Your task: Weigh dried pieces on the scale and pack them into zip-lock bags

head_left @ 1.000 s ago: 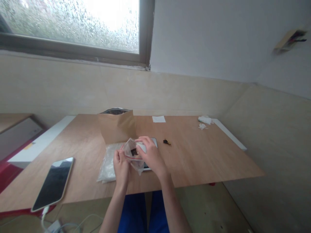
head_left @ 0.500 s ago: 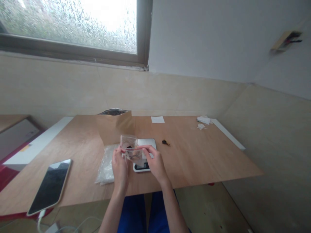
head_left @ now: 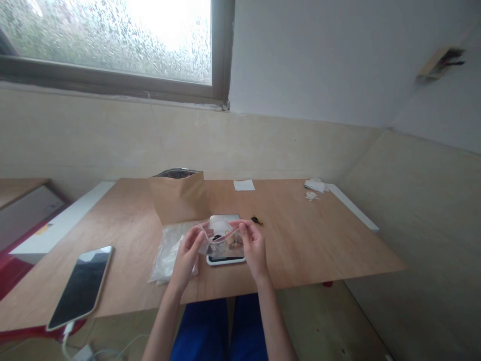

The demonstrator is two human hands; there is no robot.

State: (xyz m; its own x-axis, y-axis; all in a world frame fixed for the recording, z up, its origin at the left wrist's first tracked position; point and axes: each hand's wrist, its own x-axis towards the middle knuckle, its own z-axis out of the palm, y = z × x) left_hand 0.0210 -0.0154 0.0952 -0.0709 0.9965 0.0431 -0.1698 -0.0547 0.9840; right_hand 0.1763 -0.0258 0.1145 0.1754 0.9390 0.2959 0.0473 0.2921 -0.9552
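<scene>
A small clear zip bag (head_left: 221, 247) with a red line along its mouth is stretched between my two hands. My left hand (head_left: 190, 249) pinches its left edge, and my right hand (head_left: 253, 245) grips the right edge. Some dark and brownish pieces show through the plastic, too small to name. Below the bag lies a white kitchen scale (head_left: 226, 261), partly covered by the bag and my fingers. A stack of clear plastic bags (head_left: 165, 255) is beside my left hand. Past my right hand sits a small dark piece with a yellowish end (head_left: 256, 219).
A brown paper pouch (head_left: 180, 198) with a silvery open top stands behind the bags. At the left edge lies a phone (head_left: 80, 286) with a charging cable (head_left: 66, 333). Farther back are a white paper (head_left: 244, 185) and crumpled white scraps (head_left: 314, 186). The wooden table (head_left: 319, 240) meets the wall behind.
My hands have moved apart and the zip bag's mouth is now spread wide between them. My right hand has shifted right. The things on the table have stayed put.
</scene>
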